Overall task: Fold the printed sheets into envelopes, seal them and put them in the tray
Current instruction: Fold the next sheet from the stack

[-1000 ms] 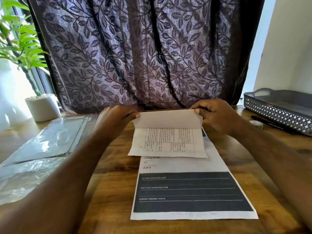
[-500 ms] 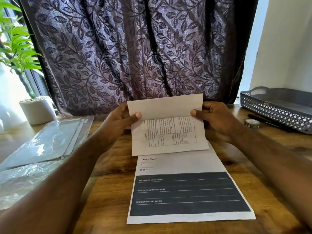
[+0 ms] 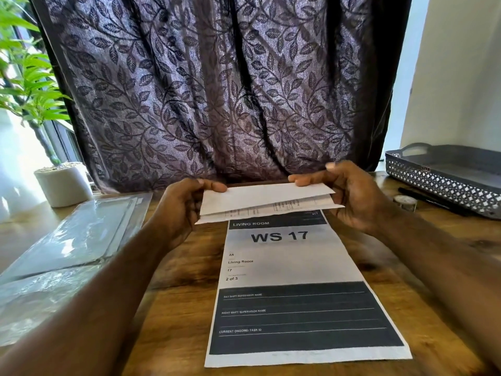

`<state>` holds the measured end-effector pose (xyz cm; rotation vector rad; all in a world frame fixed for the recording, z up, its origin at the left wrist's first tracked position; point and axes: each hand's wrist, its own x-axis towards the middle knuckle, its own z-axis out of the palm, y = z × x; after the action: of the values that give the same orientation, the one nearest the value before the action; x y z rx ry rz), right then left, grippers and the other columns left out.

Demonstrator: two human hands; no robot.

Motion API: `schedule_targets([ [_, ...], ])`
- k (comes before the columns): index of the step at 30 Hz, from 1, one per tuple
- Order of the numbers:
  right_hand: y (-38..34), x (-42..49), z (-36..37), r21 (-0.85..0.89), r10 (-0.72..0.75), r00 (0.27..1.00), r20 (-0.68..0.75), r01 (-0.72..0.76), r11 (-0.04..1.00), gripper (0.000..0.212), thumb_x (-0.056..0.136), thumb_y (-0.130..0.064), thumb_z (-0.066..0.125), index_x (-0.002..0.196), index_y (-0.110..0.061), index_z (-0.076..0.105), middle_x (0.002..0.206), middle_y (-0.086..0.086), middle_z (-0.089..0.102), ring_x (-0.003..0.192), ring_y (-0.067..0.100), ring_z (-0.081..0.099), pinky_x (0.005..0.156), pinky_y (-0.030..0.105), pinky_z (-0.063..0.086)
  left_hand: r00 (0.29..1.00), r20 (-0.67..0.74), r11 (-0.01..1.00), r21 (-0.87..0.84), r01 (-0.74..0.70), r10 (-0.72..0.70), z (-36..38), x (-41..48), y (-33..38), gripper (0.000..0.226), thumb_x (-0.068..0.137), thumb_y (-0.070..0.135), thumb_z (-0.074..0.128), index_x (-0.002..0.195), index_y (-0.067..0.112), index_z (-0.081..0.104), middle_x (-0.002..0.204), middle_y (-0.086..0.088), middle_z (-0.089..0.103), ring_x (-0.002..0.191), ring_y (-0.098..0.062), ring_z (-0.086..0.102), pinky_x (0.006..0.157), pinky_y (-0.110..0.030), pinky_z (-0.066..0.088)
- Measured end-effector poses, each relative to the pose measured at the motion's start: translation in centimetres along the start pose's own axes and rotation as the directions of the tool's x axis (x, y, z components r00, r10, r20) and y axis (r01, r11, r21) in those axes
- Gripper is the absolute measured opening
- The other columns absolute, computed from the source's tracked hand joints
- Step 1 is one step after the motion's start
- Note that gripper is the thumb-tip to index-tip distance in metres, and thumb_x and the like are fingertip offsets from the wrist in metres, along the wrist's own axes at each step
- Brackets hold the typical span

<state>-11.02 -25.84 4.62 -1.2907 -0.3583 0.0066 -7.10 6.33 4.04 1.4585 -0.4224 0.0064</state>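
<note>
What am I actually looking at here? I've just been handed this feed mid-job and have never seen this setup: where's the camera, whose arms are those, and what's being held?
There is no machine. These are a person's two bare arms, seen from one wide camera worn on the head, looking forward and down. The left hand and right hand each hold one end of a folded sheet, raised over the far end of a flat printed sheet marked WS 17, which lies on the wooden table. On the left are clear plastic sleeves and a potted plant. On the right are a grey tray, a black pen and what looks like a small roll of tape. A patterned curtain hangs behind.
</note>
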Motion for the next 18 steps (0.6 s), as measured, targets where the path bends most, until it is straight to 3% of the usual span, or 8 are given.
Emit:
schedule_targets([
  [2, 0.4, 0.2, 0.0, -0.184, -0.080, 0.996, -0.036, 0.072, 0.980, 0.031, 0.095, -0.023, 0.062, 0.101, 0.004, 0.075, 0.123, 0.018, 0.072, 0.112, 0.030, 0.070, 0.087, 0.036, 0.061, 0.997, -0.052, 0.997, 0.062, -0.052, 0.055, 0.2, 0.1, -0.2, 0.027, 0.092, 0.034, 0.068, 0.089, 0.010, 0.079, 0.093, -0.027, 0.068, 0.069, -0.030, 0.054, 0.053, -0.030, 0.043],
  [5, 1.3, 0.7, 0.0, -0.618, -0.262, 0.963, -0.056, 0.172, 0.767, 0.016, 0.087, -0.007, 0.076, 0.102, -0.011, 0.078, 0.109, 0.025, 0.074, 0.100, 0.046, 0.068, 0.087, 0.056, 0.059, 0.986, -0.068, 0.970, 0.203, -0.135, 0.151, 0.5, 0.3, -0.4, 0.012, 0.081, 0.017, 0.079, 0.092, 0.017, 0.075, 0.083, -0.009, 0.077, 0.069, -0.022, 0.071, 0.054, -0.028, 0.057],
  [7, 1.7, 0.8, 0.0, -0.644, -0.284, 0.957, -0.066, 0.176, 0.744, 0.023, 0.085, -0.004, 0.078, 0.104, -0.018, 0.077, 0.102, 0.018, 0.076, 0.096, 0.046, 0.069, 0.085, 0.060, 0.059, 0.989, -0.060, 0.964, 0.236, -0.119, 0.136, 0.6, 0.3, -0.5, 0.020, 0.086, 0.007, 0.074, 0.101, 0.020, 0.073, 0.086, -0.007, 0.079, 0.075, -0.021, 0.076, 0.060, -0.034, 0.064],
  [10, 1.5, 0.9, 0.1, -0.608, -0.305, 0.948, -0.086, 0.192, 0.770, 0.034, 0.083, -0.001, 0.079, 0.106, -0.025, 0.075, 0.101, 0.005, 0.079, 0.094, 0.031, 0.074, 0.086, 0.044, 0.062, 0.986, -0.055, 0.931, 0.342, -0.126, 0.154, 0.9, 0.1, -0.5, 0.016, 0.089, 0.007, 0.072, 0.094, 0.021, 0.077, 0.086, -0.003, 0.080, 0.077, -0.020, 0.076, 0.066, -0.036, 0.065],
  [12, 1.5, 0.8, 0.2, -0.701, -0.344, 0.934, -0.099, 0.181, 0.690, 0.030, 0.083, -0.004, 0.080, 0.104, -0.026, 0.076, 0.099, 0.005, 0.078, 0.093, 0.036, 0.072, 0.085, 0.049, 0.061, 0.980, -0.044, 0.892, 0.425, -0.156, 0.192, 1.1, 0.1, -0.4, 0.014, 0.090, 0.010, 0.073, 0.090, 0.023, 0.078, 0.085, 0.002, 0.079, 0.076, -0.016, 0.075, 0.070, -0.040, 0.065],
  [15, 1.3, 0.6, 0.8, -0.876, -0.408, 0.910, -0.066, 0.143, 0.460, 0.023, 0.090, -0.016, 0.074, 0.107, -0.031, 0.073, 0.109, -0.003, 0.076, 0.094, 0.022, 0.072, 0.084, 0.048, 0.061, 0.956, -0.039, 0.811, 0.539, -0.225, 0.292, 1.8, 0.0, 0.0, 0.010, 0.089, 0.015, 0.075, 0.091, 0.024, 0.080, 0.083, 0.010, 0.078, 0.074, -0.010, 0.072, 0.070, -0.040, 0.063],
  [16, 1.3, 0.5, 1.2, -0.937, -0.438, 0.898, -0.033, 0.125, 0.326, 0.020, 0.094, -0.023, 0.069, 0.112, -0.031, 0.072, 0.115, -0.004, 0.074, 0.100, 0.019, 0.071, 0.096, 0.052, 0.055, 0.940, -0.044, 0.786, 0.562, -0.256, 0.338, 2.2, -0.1, 0.2, 0.011, 0.088, 0.017, 0.076, 0.090, 0.026, 0.080, 0.083, 0.014, 0.077, 0.074, -0.006, 0.071, 0.069, -0.035, 0.061],
  [18, 1.2, 0.5, 2.7, -0.992, -0.492, 0.864, 0.110, 0.122, -0.007, 0.029, 0.102, -0.039, 0.052, 0.125, -0.030, 0.068, 0.124, -0.005, 0.072, 0.114, 0.016, 0.067, 0.122, 0.059, 0.014, 0.901, -0.033, 0.703, 0.638, -0.314, 0.432, 2.9, -0.3, 0.5, 0.012, 0.088, 0.021, 0.077, 0.088, 0.032, 0.079, 0.083, 0.021, 0.076, 0.072, 0.003, 0.067, 0.064, -0.017, 0.053],
])
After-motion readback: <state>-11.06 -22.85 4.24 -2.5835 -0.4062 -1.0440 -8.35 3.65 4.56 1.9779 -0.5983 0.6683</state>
